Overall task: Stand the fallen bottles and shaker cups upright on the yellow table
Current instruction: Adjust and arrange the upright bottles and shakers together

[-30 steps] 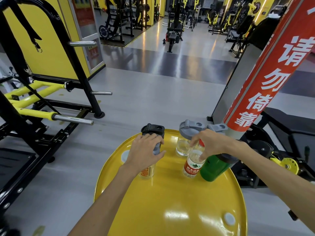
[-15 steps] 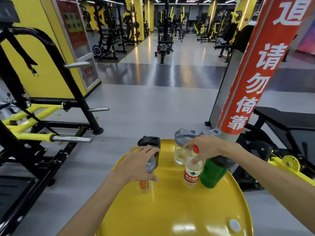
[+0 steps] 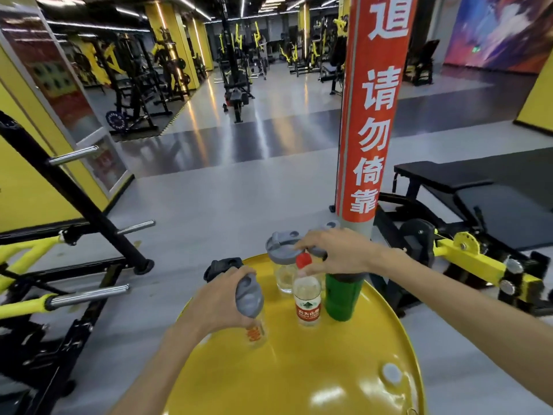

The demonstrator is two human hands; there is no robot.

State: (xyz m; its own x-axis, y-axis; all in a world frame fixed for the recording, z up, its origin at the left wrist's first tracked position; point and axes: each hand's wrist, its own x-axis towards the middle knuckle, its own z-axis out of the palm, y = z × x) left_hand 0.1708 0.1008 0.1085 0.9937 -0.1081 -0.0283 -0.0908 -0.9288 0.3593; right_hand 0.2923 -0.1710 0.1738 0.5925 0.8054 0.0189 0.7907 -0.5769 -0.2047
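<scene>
Head: left hand (image 3: 223, 298) shaker (image 3: 253, 313) now tilted

Your left hand (image 3: 220, 298) grips a tilted grey-lidded clear shaker (image 3: 250, 310); under your right hand (image 3: 338, 253) stand the red-capped bottle (image 3: 306, 298), green shaker (image 3: 341, 298) and clear cup (image 3: 284, 275).

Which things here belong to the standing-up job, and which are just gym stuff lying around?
Job: yellow table; clear shaker cup with grey lid, gripped by the left hand; water bottle with red cap; green shaker; clear cup with grey lid; black-lidded cup; right hand.

Around: red pillar sign; black bench; weight rack.
</scene>
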